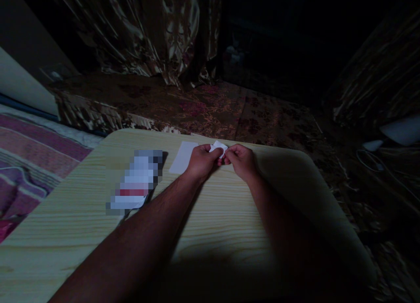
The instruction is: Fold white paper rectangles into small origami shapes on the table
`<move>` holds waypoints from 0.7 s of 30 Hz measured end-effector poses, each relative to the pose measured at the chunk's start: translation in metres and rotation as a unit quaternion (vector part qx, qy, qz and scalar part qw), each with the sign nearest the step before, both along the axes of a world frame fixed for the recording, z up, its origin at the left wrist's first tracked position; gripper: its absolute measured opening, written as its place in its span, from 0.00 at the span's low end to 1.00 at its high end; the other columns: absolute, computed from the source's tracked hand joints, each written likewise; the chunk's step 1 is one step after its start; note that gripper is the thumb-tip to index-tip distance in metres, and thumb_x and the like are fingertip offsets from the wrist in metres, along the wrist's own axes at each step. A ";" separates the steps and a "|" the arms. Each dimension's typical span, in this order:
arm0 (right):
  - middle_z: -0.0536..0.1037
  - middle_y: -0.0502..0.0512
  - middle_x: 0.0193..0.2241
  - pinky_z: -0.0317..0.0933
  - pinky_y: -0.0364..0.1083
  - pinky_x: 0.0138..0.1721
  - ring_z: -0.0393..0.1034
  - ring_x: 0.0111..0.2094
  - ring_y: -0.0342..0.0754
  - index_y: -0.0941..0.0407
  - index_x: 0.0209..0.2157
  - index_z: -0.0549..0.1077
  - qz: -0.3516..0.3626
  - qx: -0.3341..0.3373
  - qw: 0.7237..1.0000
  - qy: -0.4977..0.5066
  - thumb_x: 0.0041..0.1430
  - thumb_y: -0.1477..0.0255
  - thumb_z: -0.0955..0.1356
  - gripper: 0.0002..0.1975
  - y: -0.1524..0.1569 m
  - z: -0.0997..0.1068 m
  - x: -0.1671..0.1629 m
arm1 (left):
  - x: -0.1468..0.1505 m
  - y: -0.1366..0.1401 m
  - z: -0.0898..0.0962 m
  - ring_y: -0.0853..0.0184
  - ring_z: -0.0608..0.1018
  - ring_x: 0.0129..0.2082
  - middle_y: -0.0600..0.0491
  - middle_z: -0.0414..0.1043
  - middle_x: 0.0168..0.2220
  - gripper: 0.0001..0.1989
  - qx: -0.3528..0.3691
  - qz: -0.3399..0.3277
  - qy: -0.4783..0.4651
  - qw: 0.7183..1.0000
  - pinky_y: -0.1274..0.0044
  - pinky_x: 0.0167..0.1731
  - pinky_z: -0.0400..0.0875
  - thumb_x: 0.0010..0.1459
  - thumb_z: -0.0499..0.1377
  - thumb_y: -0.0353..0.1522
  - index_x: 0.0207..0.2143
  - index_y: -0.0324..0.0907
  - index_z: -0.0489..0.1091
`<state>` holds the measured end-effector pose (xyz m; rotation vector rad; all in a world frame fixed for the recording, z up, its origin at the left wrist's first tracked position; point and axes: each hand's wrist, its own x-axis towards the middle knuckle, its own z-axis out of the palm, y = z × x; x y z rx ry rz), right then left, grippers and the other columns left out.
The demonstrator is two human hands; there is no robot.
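The small folded white paper (218, 145) was between the two hands, near the far edge of the table, just beyond the fingertips. It looked compact, so I could not tell its long axis. The left hand (201, 162) covered more of it: the thumb was pressed on it from above, pinching it against the fingers. The right hand (242, 162) had thumb and fingers closed together at its right corner and seemed to pinch it there. Just left of the left hand, a white paper sheet (183, 158) lay on the wooden table (216, 233), its long side running away from the person. Farther left lay a pixelated white object (135, 180); whether it was a container, or held something, could not be told.
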<state>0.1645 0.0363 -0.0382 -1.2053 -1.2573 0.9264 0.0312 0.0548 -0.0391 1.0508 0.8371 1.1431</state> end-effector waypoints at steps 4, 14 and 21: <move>0.72 0.47 0.17 0.60 0.40 0.23 0.66 0.19 0.40 0.57 0.25 0.69 -0.007 -0.004 1.000 -0.005 0.50 0.69 0.67 0.06 -0.001 0.001 -0.001 | 0.000 -0.001 -0.004 0.74 0.69 0.18 0.52 0.72 0.21 0.10 0.029 0.018 0.029 0.999 0.81 0.18 0.59 0.47 0.62 0.36 0.22 0.37 0.70; 0.68 0.45 0.15 0.54 0.40 0.21 0.61 0.17 0.39 0.57 0.26 0.68 -0.006 -0.002 1.000 -0.012 0.48 0.70 0.67 0.05 -0.002 0.003 0.002 | 0.000 -0.006 -0.003 0.75 0.65 0.16 0.54 0.70 0.21 0.13 0.068 0.028 0.102 0.992 0.82 0.16 0.55 0.49 0.62 0.40 0.27 0.37 0.70; 0.68 0.44 0.15 0.54 0.40 0.22 0.61 0.18 0.39 0.57 0.26 0.68 -0.002 -0.005 1.000 -0.019 0.49 0.68 0.67 0.06 -0.001 0.002 0.002 | 0.000 -0.005 -0.003 0.74 0.65 0.17 0.55 0.70 0.22 0.11 0.080 0.013 0.099 0.992 0.81 0.17 0.56 0.48 0.62 0.37 0.29 0.37 0.70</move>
